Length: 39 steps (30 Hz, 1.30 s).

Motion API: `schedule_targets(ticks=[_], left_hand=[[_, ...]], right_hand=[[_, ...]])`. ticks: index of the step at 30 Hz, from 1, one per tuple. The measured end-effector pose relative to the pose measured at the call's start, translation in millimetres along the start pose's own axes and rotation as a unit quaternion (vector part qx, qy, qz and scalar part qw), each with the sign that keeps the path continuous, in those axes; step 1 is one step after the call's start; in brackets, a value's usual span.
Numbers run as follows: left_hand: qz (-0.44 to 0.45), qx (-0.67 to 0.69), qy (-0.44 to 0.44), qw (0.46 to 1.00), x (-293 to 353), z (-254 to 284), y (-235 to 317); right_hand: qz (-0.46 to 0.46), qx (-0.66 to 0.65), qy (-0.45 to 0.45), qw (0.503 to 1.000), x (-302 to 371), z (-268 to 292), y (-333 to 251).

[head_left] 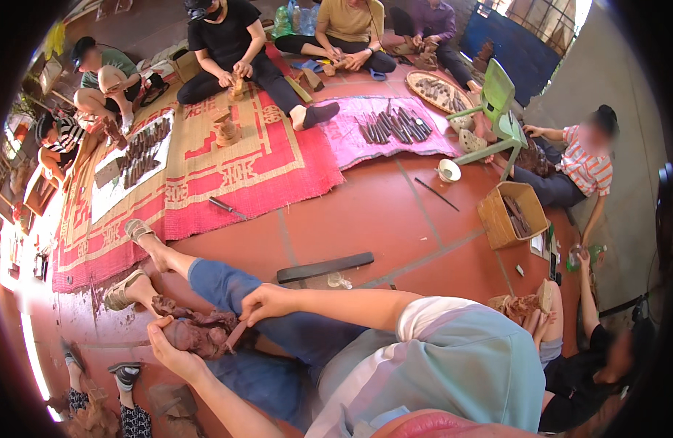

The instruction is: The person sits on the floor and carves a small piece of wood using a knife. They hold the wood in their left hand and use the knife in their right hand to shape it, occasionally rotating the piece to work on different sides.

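Note:
A reddish-brown carved wooden figure with a rounded, finely cut surface rests over my outstretched legs. My left hand is closed around its lower side, with the thumb near the top edge. Above it, my right hand pinches a short, narrow, brownish strip or tool, whose end touches the figure's right side. I cannot make out what kind of tool it is. On the floor beyond my knee lies a long dark flat bar, with a small crumpled clear piece beside it.
A red patterned mat carries a knife-like tool. Sets of carving tools lie on a pink cloth. A wooden box, white bowl and green chair stand right. Several people sit around, some handling carvings.

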<state>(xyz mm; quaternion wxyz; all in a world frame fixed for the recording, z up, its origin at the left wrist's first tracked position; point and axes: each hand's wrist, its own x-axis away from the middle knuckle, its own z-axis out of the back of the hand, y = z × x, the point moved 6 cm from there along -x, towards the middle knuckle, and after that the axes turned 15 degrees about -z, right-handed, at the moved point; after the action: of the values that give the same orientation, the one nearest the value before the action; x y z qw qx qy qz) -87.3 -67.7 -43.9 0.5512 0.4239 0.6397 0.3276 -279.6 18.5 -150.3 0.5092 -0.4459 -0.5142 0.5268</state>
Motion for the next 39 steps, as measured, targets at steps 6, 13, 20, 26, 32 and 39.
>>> schedule_targets(ticks=[6,13,20,26,32,39], left_hand=[[-0.136,-0.065,-0.134,0.979,10,-8,13],[-0.159,-0.093,-0.184,0.965,17,-19,26],[-0.177,-0.165,-0.059,0.969,26,-17,33],[-0.151,-0.206,0.027,0.966,18,-4,29],[-0.164,-0.164,-0.005,0.973,17,-17,25],[-0.141,-0.162,0.017,0.977,16,-11,29]], right_hand=[[-0.138,-0.178,0.075,0.971,25,39,16],[-0.148,-0.197,0.041,0.968,39,1,-13],[-0.030,-0.030,0.092,0.995,31,-47,-67],[-0.046,0.057,0.123,0.990,6,-55,-85],[-0.071,0.059,0.140,0.986,8,-49,-75],[-0.084,0.122,0.133,0.980,1,-46,-86]])
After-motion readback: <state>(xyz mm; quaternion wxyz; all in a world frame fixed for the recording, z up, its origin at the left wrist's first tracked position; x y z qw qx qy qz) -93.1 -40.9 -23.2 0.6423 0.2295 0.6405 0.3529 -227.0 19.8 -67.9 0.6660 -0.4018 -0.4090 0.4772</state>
